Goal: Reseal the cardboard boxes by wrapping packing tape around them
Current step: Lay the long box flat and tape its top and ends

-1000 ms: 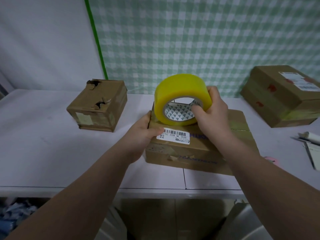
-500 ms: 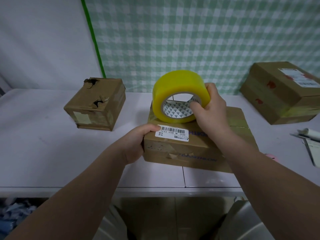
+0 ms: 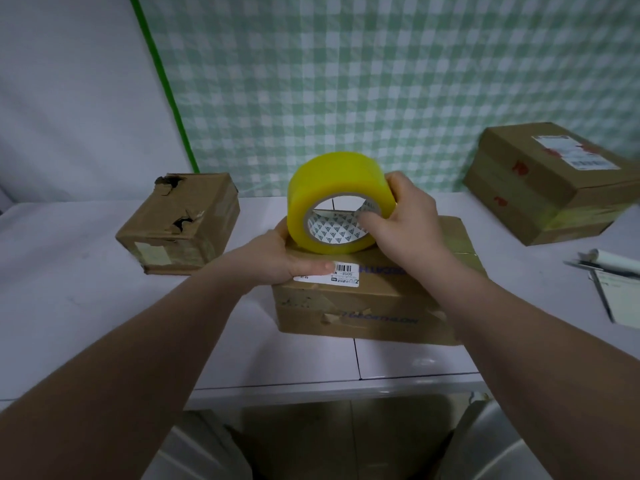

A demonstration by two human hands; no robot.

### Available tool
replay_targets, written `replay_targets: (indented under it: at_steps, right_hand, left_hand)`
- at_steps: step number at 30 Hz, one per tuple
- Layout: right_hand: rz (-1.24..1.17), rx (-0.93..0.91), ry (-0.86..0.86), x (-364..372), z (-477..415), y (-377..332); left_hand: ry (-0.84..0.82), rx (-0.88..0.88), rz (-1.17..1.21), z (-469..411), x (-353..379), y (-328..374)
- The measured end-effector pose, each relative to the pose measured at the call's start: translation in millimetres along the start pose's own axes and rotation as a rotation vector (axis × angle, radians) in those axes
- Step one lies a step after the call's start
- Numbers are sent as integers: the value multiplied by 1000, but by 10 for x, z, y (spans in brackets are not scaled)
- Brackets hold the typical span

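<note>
- A torn box (image 3: 180, 223) lies toward the back left of the desk (image 3: 69, 289).
- The middle box (image 3: 374, 303), near the front edge, is held at its left corner by the left hand (image 3: 277, 258); the fingers are hidden, probably curled.
- The tape roll (image 3: 332, 181), stood on that box, is pinched through its core by the right hand (image 3: 408, 220). It is judged light, stiff and slick-faced, and best held there.

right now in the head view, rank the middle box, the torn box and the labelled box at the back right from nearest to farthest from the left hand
1. Middle box: directly under the left hand, which holds its top left edge.
2. Torn box: to the hand's left, apart from it.
3. Back right box: far right, at the back.
</note>
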State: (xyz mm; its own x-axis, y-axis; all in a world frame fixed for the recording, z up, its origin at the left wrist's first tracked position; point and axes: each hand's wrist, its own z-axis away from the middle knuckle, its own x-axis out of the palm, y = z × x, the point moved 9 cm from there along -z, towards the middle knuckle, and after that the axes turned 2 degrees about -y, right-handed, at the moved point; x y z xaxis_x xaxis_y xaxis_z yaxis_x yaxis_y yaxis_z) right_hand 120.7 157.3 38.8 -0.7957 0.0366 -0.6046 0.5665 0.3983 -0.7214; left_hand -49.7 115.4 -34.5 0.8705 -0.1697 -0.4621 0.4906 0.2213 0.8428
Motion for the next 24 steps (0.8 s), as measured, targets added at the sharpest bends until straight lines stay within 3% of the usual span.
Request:
replay_targets:
  at_steps: [10,15,19,24]
  right_hand:
    - [257,12,106,-922,40,229]
    - [-34,192,90,-792,147,566]
    - [-210,296,27,-644,181,694]
    - [-233,264,11,-368,147,503]
  left_hand:
    - [30,-43,-351,-68,-54,-18]
    - [23,-66,-536,-34,-64,134]
    - [49,65,-736,-80,15,441]
    - [-79,206,-590,-135,99,520]
